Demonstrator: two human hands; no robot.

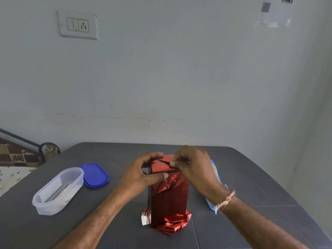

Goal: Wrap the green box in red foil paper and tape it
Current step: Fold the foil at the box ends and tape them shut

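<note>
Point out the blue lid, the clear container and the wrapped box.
blue lid (94, 175), head view, top centre.
clear container (66, 196), head view, its side wall.
wrapped box (169, 200), head view, its front face.

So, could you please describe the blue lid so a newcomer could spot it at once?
Start at the grey table. Left of the upright red-wrapped box lies a clear oval tub; the blue lid lies flat at its far end, the only opaque deep-blue thing there.
</note>
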